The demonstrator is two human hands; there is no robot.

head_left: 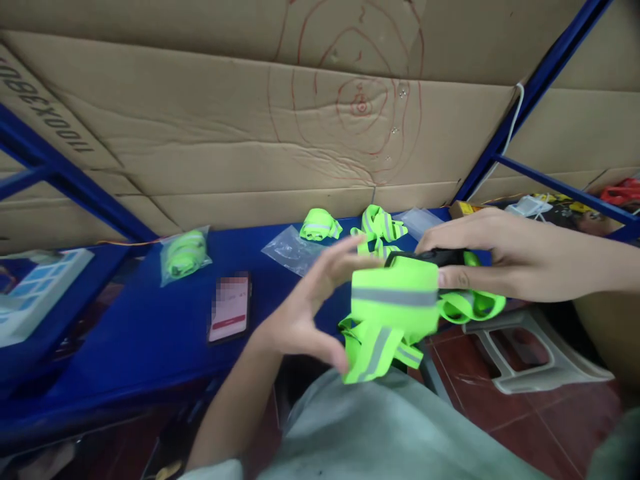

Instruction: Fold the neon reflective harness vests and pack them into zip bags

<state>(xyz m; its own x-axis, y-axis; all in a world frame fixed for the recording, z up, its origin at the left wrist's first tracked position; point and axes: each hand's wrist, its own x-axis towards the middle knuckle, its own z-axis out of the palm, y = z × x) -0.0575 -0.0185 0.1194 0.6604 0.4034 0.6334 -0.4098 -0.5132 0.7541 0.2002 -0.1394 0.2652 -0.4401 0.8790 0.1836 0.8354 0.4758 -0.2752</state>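
Note:
In my right hand [465,257] is a neon-yellow reflective strap [395,297] with a grey stripe, gripped near its black buckle part. The strap hangs in loose folds over my lap, and more of it loops below my right fingers. My left hand [315,307] is open at the strap's left side, thumb and fingers spread apart; whether it touches the strap I cannot tell. Beyond my hands, a rolled neon strap [318,225] and a looser neon bundle [381,225] lie on the blue table [150,333].
A bagged neon roll [185,255] and a phone [231,307] lie on the left of the table. Clear plastic bags [293,250] rest near the back. Cardboard [225,127] with red rings stands behind. A pale plastic stool [525,353] is at lower right.

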